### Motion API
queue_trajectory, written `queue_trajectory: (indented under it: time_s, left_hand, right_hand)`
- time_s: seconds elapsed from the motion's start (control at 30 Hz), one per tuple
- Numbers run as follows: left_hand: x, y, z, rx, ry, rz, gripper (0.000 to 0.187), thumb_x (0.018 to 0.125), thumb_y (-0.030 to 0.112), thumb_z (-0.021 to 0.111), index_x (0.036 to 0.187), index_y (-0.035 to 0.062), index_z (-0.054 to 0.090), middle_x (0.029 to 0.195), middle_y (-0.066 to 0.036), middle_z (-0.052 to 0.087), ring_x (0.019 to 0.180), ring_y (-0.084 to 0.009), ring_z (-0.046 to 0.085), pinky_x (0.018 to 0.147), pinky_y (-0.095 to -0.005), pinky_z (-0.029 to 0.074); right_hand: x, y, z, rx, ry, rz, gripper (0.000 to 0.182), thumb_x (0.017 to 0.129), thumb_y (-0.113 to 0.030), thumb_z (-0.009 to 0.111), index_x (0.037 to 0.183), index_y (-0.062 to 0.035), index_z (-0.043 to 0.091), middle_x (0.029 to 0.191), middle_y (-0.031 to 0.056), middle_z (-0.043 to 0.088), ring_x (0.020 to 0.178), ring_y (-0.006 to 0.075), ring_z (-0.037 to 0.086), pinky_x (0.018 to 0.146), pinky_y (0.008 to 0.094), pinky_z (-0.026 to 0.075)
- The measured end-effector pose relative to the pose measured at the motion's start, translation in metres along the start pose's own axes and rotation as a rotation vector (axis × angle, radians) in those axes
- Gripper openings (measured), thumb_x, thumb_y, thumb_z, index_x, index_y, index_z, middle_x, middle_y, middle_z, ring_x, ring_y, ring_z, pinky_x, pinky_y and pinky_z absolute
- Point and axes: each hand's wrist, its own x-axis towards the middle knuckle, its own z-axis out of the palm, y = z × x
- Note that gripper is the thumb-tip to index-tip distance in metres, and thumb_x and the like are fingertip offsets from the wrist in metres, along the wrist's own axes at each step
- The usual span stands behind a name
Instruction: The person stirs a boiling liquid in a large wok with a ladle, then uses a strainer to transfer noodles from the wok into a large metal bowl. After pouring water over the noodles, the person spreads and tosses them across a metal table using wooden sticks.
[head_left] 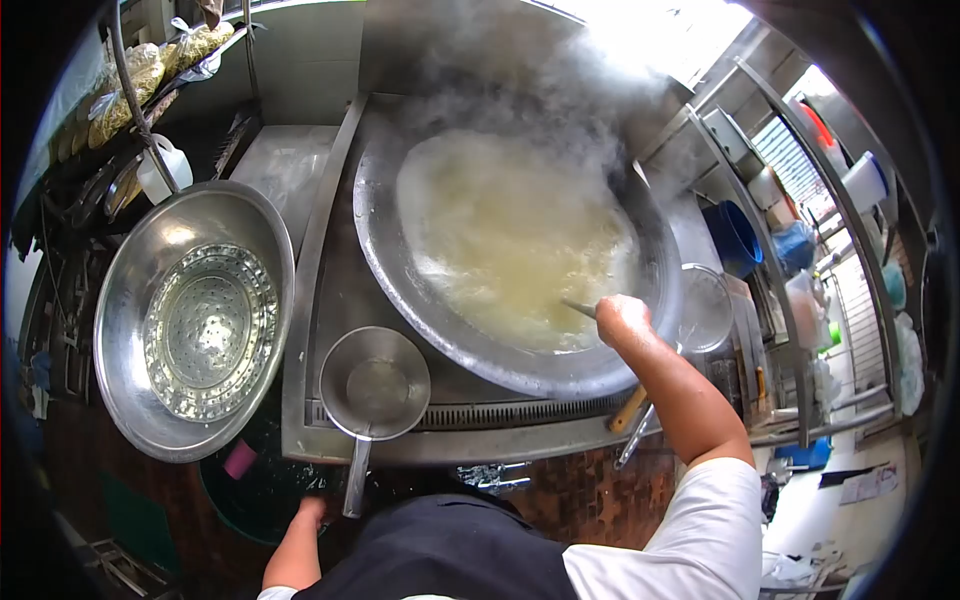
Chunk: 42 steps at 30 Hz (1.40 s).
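My right hand [622, 318] is wrapped round the thin handle [578, 307] of a utensil over the near right side of a huge metal wok [505, 375]. The utensil's working end is hidden under cloudy yellowish, foaming liquid [510, 235], which gives off thick steam. Low at the left, my left hand [313, 508] hangs beside a dark green tub [225, 505] and a little left of a metal saucepan's handle [356, 480]. Its fingers are too small and dim to make out. The saucepan [376, 385] rests on the stove's front edge.
A large steel bowl [120, 350] with a perforated colander [210, 330] inside stands left of the stove. A pink cup [240, 459] is in the tub. To the right are a round strainer [704, 308], a wooden-handled tool [629, 410], a blue bucket [733, 238] and metal shelving [750, 190].
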Motion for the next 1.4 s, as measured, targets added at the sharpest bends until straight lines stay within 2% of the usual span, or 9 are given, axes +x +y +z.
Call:
queue_trajectory:
  time_s: [0.07, 0.27, 0.4, 0.6, 0.9, 1.07, 1.2, 1.27, 1.4]
  left_hand:
    - [-0.017, 0.008, 0.012, -0.011, -0.068, 0.005, 0.03, 0.095, 0.027, 0.049, 0.114, 0.0085, 0.064, 0.096, -0.009, 0.068, 0.075, -0.0254, 0.067, 0.059, -0.0448, 0.054]
    - [-0.051, -0.006, 0.01, 0.019, 0.086, -0.212, 0.036, 0.092, 0.031, 0.053, 0.119, 0.0076, 0.059, 0.095, -0.009, 0.07, 0.076, -0.0256, 0.069, 0.06, -0.0429, 0.054]
    - [-0.075, -0.015, 0.015, -0.049, 0.12, -0.266, 0.039, 0.091, 0.034, 0.055, 0.119, 0.008, 0.058, 0.094, -0.009, 0.07, 0.075, -0.0245, 0.069, 0.059, -0.0414, 0.054]
    - [-0.077, -0.013, 0.029, -0.023, 0.056, -0.208, 0.031, 0.093, 0.028, 0.049, 0.116, 0.008, 0.06, 0.092, -0.011, 0.069, 0.07, -0.0244, 0.069, 0.058, -0.0397, 0.053]
    - [0.002, -0.025, -0.031, 0.046, -0.028, -0.18, 0.025, 0.092, 0.026, 0.05, 0.098, 0.0079, 0.067, 0.084, -0.009, 0.07, 0.065, -0.0249, 0.066, 0.058, -0.0423, 0.052]
    - [0.032, -0.022, -0.04, 0.097, -0.062, -0.093, 0.023, 0.093, 0.028, 0.05, 0.103, 0.0126, 0.065, 0.087, -0.008, 0.069, 0.067, -0.0248, 0.067, 0.057, -0.0458, 0.053]
    - [0.035, -0.024, -0.027, 0.102, -0.078, -0.044, 0.024, 0.093, 0.029, 0.049, 0.102, 0.0139, 0.065, 0.08, -0.007, 0.068, 0.066, -0.0241, 0.065, 0.056, -0.0418, 0.051]
    - [0.02, -0.021, -0.022, 0.035, -0.101, -0.067, 0.024, 0.094, 0.03, 0.049, 0.105, 0.0144, 0.064, 0.085, -0.007, 0.068, 0.068, -0.0242, 0.065, 0.057, -0.0413, 0.051]
    - [0.006, -0.035, -0.021, -0.022, -0.143, -0.145, 0.028, 0.095, 0.03, 0.047, 0.112, 0.0144, 0.063, 0.092, -0.008, 0.07, 0.075, -0.0258, 0.067, 0.063, -0.0421, 0.053]
  right_hand:
    - [0.045, -0.003, -0.007, 0.019, 0.033, 0.017, 0.023, 0.084, -0.011, 0.063, 0.103, -0.0111, 0.075, 0.111, 0.0103, 0.071, 0.105, 0.0263, 0.068, 0.083, 0.0369, 0.056]
    - [0.219, -0.011, -0.029, 0.1, 0.163, 0.105, 0.02, 0.086, -0.016, 0.064, 0.103, -0.0158, 0.075, 0.111, 0.007, 0.072, 0.105, 0.0244, 0.069, 0.078, 0.0384, 0.058]
    - [0.255, -0.014, -0.016, 0.237, 0.294, 0.106, 0.019, 0.086, -0.012, 0.062, 0.101, -0.0124, 0.075, 0.106, 0.0093, 0.072, 0.102, 0.0267, 0.069, 0.081, 0.0389, 0.057]
    - [0.189, 0.015, -0.003, 0.3, 0.245, 0.17, 0.023, 0.087, -0.016, 0.06, 0.106, -0.0138, 0.074, 0.109, 0.012, 0.071, 0.103, 0.0288, 0.069, 0.083, 0.0394, 0.056]
    - [-0.057, 0.107, -0.051, 0.312, 0.35, 0.044, 0.027, 0.078, -0.024, 0.072, 0.104, -0.0182, 0.074, 0.1, 0.0091, 0.072, 0.096, 0.0272, 0.068, 0.085, 0.0387, 0.053]
    - [-0.156, 0.102, -0.103, 0.07, 0.266, 0.036, 0.025, 0.076, -0.024, 0.073, 0.1, -0.016, 0.075, 0.097, 0.0101, 0.072, 0.093, 0.0259, 0.069, 0.084, 0.0373, 0.054]
    - [-0.141, 0.08, -0.086, -0.218, 0.211, 0.092, 0.018, 0.081, -0.016, 0.065, 0.093, -0.0085, 0.075, 0.093, 0.0142, 0.072, 0.09, 0.0287, 0.071, 0.077, 0.0374, 0.056]
    - [-0.117, 0.064, -0.065, -0.361, 0.156, 0.138, 0.017, 0.086, -0.015, 0.062, 0.096, -0.0111, 0.075, 0.099, 0.0098, 0.074, 0.093, 0.0233, 0.072, 0.075, 0.036, 0.057]
    - [-0.062, 0.044, -0.019, -0.303, 0.067, 0.115, 0.02, 0.085, -0.017, 0.063, 0.101, -0.0117, 0.075, 0.104, 0.0079, 0.073, 0.098, 0.0234, 0.071, 0.077, 0.0361, 0.057]
